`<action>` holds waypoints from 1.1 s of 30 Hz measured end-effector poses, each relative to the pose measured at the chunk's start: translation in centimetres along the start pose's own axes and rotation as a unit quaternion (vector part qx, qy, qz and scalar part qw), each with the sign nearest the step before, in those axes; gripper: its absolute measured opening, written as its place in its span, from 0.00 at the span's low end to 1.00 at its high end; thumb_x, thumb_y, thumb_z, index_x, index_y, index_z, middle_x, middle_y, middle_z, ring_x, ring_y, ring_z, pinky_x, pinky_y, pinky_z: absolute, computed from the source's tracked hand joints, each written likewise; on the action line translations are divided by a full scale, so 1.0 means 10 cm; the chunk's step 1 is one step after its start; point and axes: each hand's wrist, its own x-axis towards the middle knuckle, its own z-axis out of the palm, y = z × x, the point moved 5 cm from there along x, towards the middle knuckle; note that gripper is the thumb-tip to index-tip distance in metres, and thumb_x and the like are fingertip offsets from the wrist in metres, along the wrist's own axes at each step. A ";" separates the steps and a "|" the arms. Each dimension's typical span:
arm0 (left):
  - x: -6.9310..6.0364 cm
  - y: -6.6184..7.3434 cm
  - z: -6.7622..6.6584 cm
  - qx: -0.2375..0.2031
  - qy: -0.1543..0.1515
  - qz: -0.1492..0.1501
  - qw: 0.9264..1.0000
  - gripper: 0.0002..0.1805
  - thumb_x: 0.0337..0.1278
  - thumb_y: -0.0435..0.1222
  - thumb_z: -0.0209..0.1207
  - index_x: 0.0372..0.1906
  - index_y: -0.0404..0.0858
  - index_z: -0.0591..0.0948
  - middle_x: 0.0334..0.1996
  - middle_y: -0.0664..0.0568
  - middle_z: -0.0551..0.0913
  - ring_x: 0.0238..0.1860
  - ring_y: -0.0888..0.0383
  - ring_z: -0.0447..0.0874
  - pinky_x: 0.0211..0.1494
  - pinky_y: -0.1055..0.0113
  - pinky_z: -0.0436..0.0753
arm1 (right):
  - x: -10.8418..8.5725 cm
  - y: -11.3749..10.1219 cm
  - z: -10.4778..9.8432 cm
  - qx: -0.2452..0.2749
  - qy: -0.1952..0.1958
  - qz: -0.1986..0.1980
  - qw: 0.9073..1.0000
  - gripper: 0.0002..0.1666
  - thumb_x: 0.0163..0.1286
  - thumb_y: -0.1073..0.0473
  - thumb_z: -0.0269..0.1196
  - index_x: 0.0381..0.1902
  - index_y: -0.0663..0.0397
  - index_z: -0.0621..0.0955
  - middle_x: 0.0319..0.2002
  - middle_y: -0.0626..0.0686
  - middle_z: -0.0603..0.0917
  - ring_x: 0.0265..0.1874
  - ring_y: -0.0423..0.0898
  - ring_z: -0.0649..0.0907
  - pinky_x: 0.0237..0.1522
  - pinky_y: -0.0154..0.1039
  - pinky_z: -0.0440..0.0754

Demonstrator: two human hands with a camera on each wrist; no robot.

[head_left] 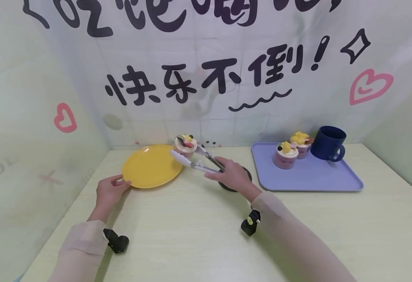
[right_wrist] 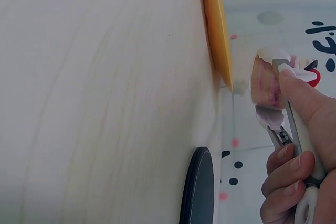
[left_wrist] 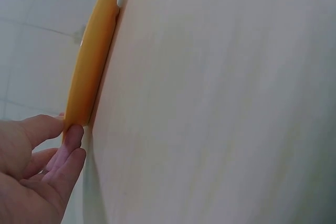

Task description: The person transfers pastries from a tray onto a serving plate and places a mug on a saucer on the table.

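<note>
My left hand (head_left: 110,190) pinches the near left rim of a yellow plate (head_left: 152,167), thumb above and fingers below. My right hand (head_left: 234,175) grips kitchen tongs (head_left: 182,158) with pale tips. Between those tips is a small dessert cup (head_left: 186,145) topped with cream and fruit pieces. In the right wrist view the cup (right_wrist: 266,83) hangs above the table, close to the far right side of the plate (right_wrist: 217,30). From the head view, the tongs hide part of the cup's lower side.
A lavender tray (head_left: 311,181) on the right bears two similar dessert cups (head_left: 285,156) and a dark blue mug (head_left: 327,141). Beneath my right hand lies a round black coaster (right_wrist: 198,190), partly hidden in the head view. A printed cloth (head_left: 206,98) hangs behind the table.
</note>
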 end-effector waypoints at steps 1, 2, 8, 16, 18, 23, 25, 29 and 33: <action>0.00 0.00 0.00 0.000 -0.001 0.000 1.000 0.30 0.58 0.38 0.58 0.60 0.24 0.67 0.51 0.31 0.74 0.50 0.43 0.74 0.40 0.72 0.77 | 0.01 -0.01 0.01 0.001 0.000 0.000 1.000 0.46 0.53 0.35 0.64 0.67 0.44 0.65 0.30 0.50 0.75 0.22 0.46 0.69 0.21 0.37 0.65; 0.00 -0.01 0.00 -0.001 -0.001 0.001 1.000 0.29 0.58 0.38 0.58 0.60 0.24 0.67 0.51 0.31 0.74 0.50 0.43 0.74 0.41 0.69 0.77 | 0.01 -0.02 0.01 0.002 -0.001 -0.001 1.000 0.46 0.53 0.35 0.64 0.67 0.44 0.65 0.30 0.50 0.75 0.23 0.46 0.70 0.22 0.37 0.65; 0.00 -0.02 0.00 0.001 0.001 -0.002 1.000 0.29 0.57 0.37 0.58 0.60 0.24 0.67 0.51 0.31 0.75 0.50 0.43 0.75 0.38 0.73 0.75 | 0.04 -0.06 0.06 0.007 -0.003 -0.005 1.000 0.46 0.53 0.35 0.64 0.66 0.43 0.66 0.31 0.50 0.76 0.23 0.46 0.71 0.22 0.37 0.64; 0.00 -0.03 0.00 0.000 0.002 0.002 1.000 0.29 0.57 0.37 0.58 0.60 0.24 0.67 0.50 0.31 0.75 0.50 0.43 0.75 0.39 0.72 0.75 | 0.06 -0.12 0.09 0.004 -0.009 -0.009 1.000 0.45 0.53 0.35 0.64 0.66 0.43 0.66 0.31 0.50 0.76 0.25 0.46 0.72 0.23 0.37 0.64; 0.00 -0.03 0.01 0.000 0.001 0.002 1.000 0.29 0.57 0.37 0.58 0.60 0.24 0.67 0.50 0.31 0.75 0.50 0.43 0.75 0.42 0.68 0.76 | 0.07 -0.13 0.10 0.003 -0.012 -0.009 1.000 0.45 0.53 0.35 0.64 0.66 0.43 0.66 0.31 0.50 0.76 0.25 0.46 0.72 0.23 0.37 0.65; 0.00 -0.03 0.01 0.000 -0.001 0.003 1.000 0.29 0.57 0.37 0.58 0.60 0.24 0.67 0.50 0.32 0.75 0.50 0.44 0.75 0.41 0.70 0.75 | 0.07 -0.15 0.12 0.003 -0.016 -0.015 1.000 0.44 0.53 0.35 0.64 0.66 0.41 0.66 0.27 0.50 0.76 0.21 0.45 0.73 0.20 0.37 0.67; 0.00 -0.02 0.01 -0.002 -0.002 0.001 1.000 0.29 0.58 0.38 0.58 0.60 0.25 0.67 0.50 0.32 0.75 0.50 0.44 0.75 0.37 0.74 0.74 | 0.08 -0.15 0.13 0.005 -0.016 -0.018 1.000 0.44 0.53 0.35 0.64 0.66 0.41 0.66 0.27 0.50 0.76 0.20 0.45 0.73 0.19 0.37 0.67; 0.00 -0.01 0.01 -0.004 -0.002 -0.001 1.000 0.29 0.58 0.38 0.57 0.61 0.25 0.67 0.51 0.32 0.75 0.50 0.45 0.75 0.39 0.74 0.74 | 0.09 -0.18 0.13 0.003 -0.014 -0.025 1.000 0.44 0.53 0.35 0.64 0.66 0.41 0.66 0.30 0.49 0.77 0.20 0.45 0.72 0.19 0.37 0.67; 0.01 0.00 0.00 -0.003 -0.001 0.002 1.000 0.29 0.58 0.38 0.57 0.61 0.26 0.67 0.51 0.33 0.75 0.50 0.45 0.75 0.40 0.72 0.74 | 0.12 -0.21 0.14 0.000 -0.015 -0.025 1.000 0.46 0.52 0.33 0.64 0.66 0.40 0.66 0.31 0.49 0.77 0.21 0.45 0.72 0.19 0.37 0.67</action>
